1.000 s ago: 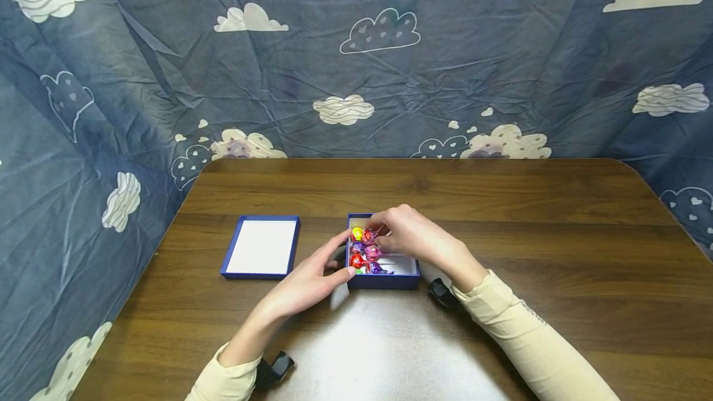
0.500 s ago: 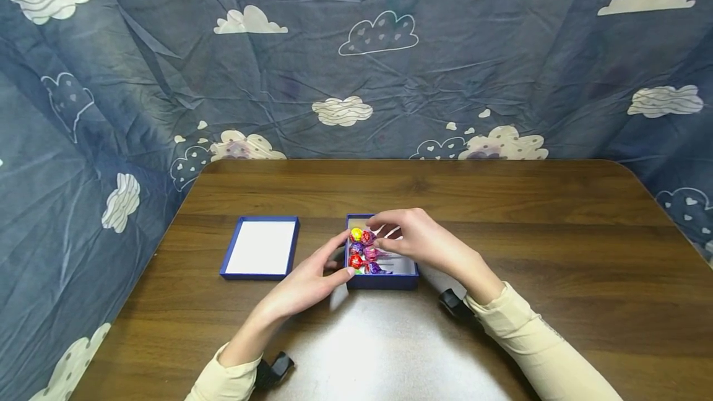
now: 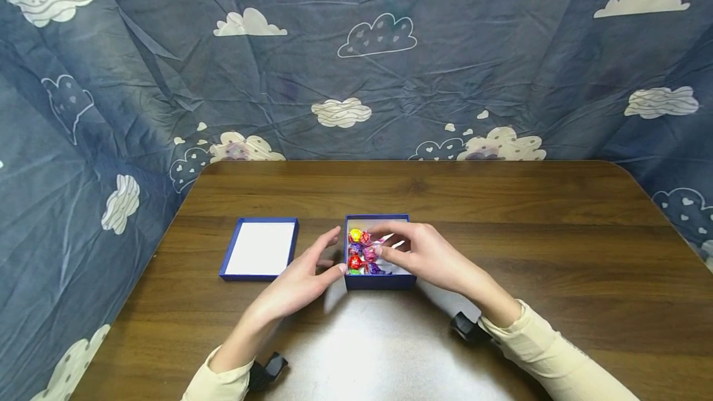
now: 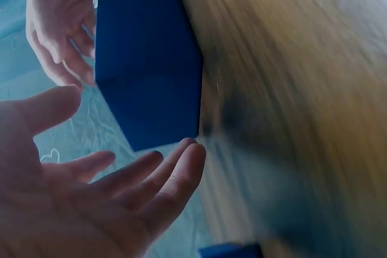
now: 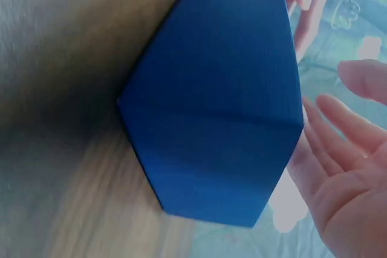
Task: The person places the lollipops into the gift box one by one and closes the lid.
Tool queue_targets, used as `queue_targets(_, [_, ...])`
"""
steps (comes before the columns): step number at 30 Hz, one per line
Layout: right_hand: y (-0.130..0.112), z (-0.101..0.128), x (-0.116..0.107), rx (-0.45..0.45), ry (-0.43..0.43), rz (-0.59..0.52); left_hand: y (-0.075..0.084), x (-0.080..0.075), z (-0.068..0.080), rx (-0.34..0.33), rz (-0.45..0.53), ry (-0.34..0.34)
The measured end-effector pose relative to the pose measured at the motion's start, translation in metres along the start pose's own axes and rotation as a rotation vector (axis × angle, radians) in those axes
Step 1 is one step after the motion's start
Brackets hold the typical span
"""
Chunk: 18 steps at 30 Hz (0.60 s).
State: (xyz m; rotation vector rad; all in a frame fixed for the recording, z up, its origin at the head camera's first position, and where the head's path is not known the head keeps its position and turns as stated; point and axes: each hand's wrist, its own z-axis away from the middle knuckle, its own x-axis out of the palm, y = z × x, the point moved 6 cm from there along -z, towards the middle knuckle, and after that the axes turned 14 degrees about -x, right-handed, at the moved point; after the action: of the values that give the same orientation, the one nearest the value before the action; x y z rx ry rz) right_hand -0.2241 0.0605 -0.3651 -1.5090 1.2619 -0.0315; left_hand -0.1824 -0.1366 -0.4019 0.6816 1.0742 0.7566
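Head cam: we see the wooden table (image 3: 501, 215), then the blue box (image 3: 380, 280) w/ wrapped candies (image 3: 361, 251) btwn both hands. Left hand (image 3: 298, 283) is spread loose at its left wall, holding nothing. Right hand (image 3: 431, 257) hovers over it, fingers relaxed, gripping nothing. Lid (image 3: 260, 249) lies left of left hand.

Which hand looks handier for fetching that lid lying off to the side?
Probably the left hand: it rests by the box's left wall, nearest the lid. The right hand hovers over the candies.
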Motion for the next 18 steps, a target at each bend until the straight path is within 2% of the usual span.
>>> queue_targets(6, [-0.013,0.000,0.013,-0.028,0.001,-0.011,-0.004,-0.021,0.012,-0.002,-0.022,0.131])
queue_targets(11, [-0.025,-0.002,0.026,-0.029,0.051,-0.041,-0.006,-0.046,0.027,0.049,-0.088,0.280])
queue_targets(15, [-0.036,-0.005,0.041,-0.011,0.074,-0.155,-0.011,-0.070,0.039,0.107,-0.128,0.414])
queue_targets(18, [-0.045,-0.009,0.053,0.004,0.049,-0.265,-0.020,-0.086,0.047,0.119,-0.179,0.495])
